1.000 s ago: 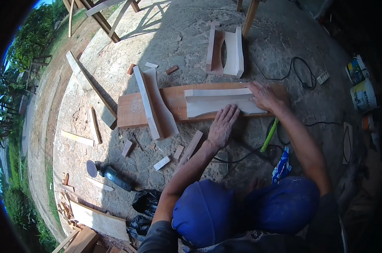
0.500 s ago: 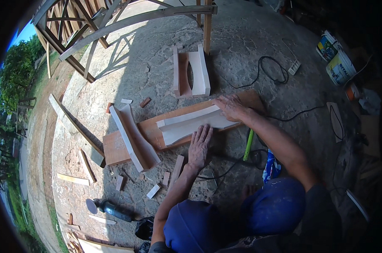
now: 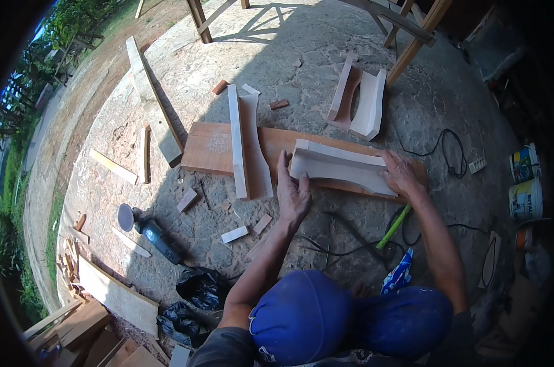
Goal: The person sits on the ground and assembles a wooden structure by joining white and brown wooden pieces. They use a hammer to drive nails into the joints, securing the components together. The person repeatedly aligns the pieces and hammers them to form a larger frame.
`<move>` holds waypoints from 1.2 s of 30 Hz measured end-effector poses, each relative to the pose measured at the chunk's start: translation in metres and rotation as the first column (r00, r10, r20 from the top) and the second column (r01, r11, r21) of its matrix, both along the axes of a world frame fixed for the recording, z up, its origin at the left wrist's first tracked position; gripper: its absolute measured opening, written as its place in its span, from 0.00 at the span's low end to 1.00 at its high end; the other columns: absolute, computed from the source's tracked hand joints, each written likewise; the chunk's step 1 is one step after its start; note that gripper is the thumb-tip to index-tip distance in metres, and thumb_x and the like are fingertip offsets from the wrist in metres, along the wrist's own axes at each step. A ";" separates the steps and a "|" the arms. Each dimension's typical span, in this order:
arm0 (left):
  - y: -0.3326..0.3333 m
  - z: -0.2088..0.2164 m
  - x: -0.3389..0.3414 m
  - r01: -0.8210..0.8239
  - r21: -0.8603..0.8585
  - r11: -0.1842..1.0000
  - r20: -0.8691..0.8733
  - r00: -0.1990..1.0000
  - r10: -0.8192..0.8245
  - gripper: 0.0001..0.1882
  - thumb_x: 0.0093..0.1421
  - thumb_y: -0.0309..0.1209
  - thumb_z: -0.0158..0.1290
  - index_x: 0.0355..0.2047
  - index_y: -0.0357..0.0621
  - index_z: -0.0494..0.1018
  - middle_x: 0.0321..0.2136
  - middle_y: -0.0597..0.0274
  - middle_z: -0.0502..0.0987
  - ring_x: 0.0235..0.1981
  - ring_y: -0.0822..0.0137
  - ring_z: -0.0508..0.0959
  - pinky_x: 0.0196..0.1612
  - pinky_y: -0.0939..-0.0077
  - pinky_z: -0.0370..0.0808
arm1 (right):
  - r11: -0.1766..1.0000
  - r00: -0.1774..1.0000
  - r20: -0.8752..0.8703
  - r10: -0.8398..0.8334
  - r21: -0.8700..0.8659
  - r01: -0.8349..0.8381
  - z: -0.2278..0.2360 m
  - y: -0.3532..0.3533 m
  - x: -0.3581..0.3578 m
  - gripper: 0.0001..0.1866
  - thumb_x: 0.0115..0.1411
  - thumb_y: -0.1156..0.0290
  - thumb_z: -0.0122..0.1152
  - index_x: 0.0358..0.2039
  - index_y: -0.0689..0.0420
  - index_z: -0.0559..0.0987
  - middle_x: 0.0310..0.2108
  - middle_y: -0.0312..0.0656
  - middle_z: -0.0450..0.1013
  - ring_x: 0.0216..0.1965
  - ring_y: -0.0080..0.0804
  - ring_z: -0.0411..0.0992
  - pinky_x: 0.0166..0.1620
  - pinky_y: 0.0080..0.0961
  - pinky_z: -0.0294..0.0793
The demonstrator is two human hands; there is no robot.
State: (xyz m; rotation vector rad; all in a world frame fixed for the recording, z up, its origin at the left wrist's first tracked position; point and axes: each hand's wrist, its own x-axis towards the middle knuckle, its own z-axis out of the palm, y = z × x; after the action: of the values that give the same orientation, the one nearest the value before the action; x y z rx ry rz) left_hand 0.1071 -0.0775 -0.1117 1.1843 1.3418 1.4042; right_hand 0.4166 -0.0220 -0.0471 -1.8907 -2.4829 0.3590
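Note:
A pale, L-shaped wooden piece with a curved edge point(image 3: 341, 164) lies on a brown plank point(image 3: 206, 150) in front of me. My left hand point(image 3: 293, 194) holds its left end, thumb on the near side and fingers round the end. At the opposite end my right hand point(image 3: 402, 174) grips the piece, with the fingers bent over it and partly hidden. A second curved wooden piece point(image 3: 252, 147) rests across the plank to the left of my left hand. Farther off, another pair of curved pieces point(image 3: 357, 101) stands on the concrete.
An angle grinder with a disc point(image 3: 157, 235) lies on the floor at left, near black plastic bags point(image 3: 200, 287). Wood offcuts point(image 3: 234, 234) are scattered about. A green-handled tool point(image 3: 394, 226) and black cables lie at right. Buckets point(image 3: 525, 199) stand at far right; a wooden frame's leg point(image 3: 417, 46) stands behind.
The view has turned, so the scene sits differently. My hands, which lay flat on the curved piece, now grip its two ends, and the piece appears tilted differently on the plank.

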 end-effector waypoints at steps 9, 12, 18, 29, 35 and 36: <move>0.042 0.029 -0.028 0.297 -0.279 0.913 0.401 0.900 -0.170 0.51 0.51 0.16 0.40 0.75 0.44 0.36 0.73 0.52 0.55 0.23 0.69 0.75 0.23 0.76 0.72 | 1.000 1.000 0.006 0.009 -0.001 -0.009 -0.005 0.002 0.012 0.30 0.57 0.70 0.65 0.60 0.50 0.67 0.54 0.49 0.70 0.59 0.53 0.67 0.59 0.55 0.63; 0.042 0.020 -0.030 0.303 -0.350 0.887 0.361 0.917 -0.171 0.50 0.51 0.16 0.40 0.75 0.42 0.36 0.73 0.52 0.56 0.24 0.69 0.76 0.23 0.77 0.72 | 1.000 1.000 0.025 0.007 -0.003 -0.007 -0.004 0.003 0.011 0.29 0.58 0.70 0.65 0.59 0.50 0.67 0.54 0.49 0.70 0.59 0.53 0.67 0.59 0.55 0.63; 0.026 0.022 -0.025 0.235 -0.347 0.908 0.133 0.971 -0.200 0.45 0.55 0.19 0.41 0.74 0.37 0.40 0.66 0.45 0.66 0.28 0.61 0.79 0.28 0.69 0.77 | 1.000 0.999 0.038 0.000 0.011 -0.001 -0.001 0.000 0.007 0.28 0.58 0.70 0.65 0.59 0.49 0.67 0.54 0.49 0.70 0.59 0.52 0.67 0.59 0.54 0.63; -0.072 0.024 -0.030 0.289 -0.463 0.838 0.126 0.957 -0.261 0.36 0.69 0.31 0.47 0.73 0.39 0.46 0.59 0.44 0.74 0.49 0.58 0.80 0.39 0.70 0.79 | 0.999 0.999 0.028 -0.020 0.041 0.019 -0.006 -0.003 0.011 0.28 0.57 0.69 0.67 0.57 0.49 0.69 0.51 0.48 0.71 0.57 0.52 0.69 0.57 0.53 0.64; -0.092 0.018 -0.018 0.388 -0.433 0.814 0.133 0.920 -0.368 0.32 0.69 0.27 0.49 0.71 0.40 0.53 0.61 0.44 0.71 0.51 0.59 0.78 0.47 0.69 0.77 | 0.999 0.997 0.073 0.028 -0.023 -0.027 -0.005 0.008 0.011 0.32 0.58 0.69 0.65 0.62 0.50 0.67 0.54 0.49 0.70 0.59 0.51 0.68 0.59 0.50 0.65; -0.090 0.017 -0.020 0.352 -0.414 0.840 0.031 0.927 -0.373 0.32 0.69 0.27 0.50 0.71 0.40 0.55 0.61 0.44 0.72 0.52 0.58 0.78 0.50 0.67 0.76 | 0.998 0.997 0.057 0.044 -0.051 -0.041 -0.001 0.012 0.005 0.33 0.59 0.70 0.64 0.64 0.49 0.66 0.57 0.49 0.69 0.62 0.50 0.66 0.63 0.50 0.63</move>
State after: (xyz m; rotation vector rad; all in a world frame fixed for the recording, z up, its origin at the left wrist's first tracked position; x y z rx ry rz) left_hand 0.0873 -0.1678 -0.0945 1.1150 1.2841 0.7739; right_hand 0.4219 -0.0104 -0.0477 -1.8960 -2.5790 0.3754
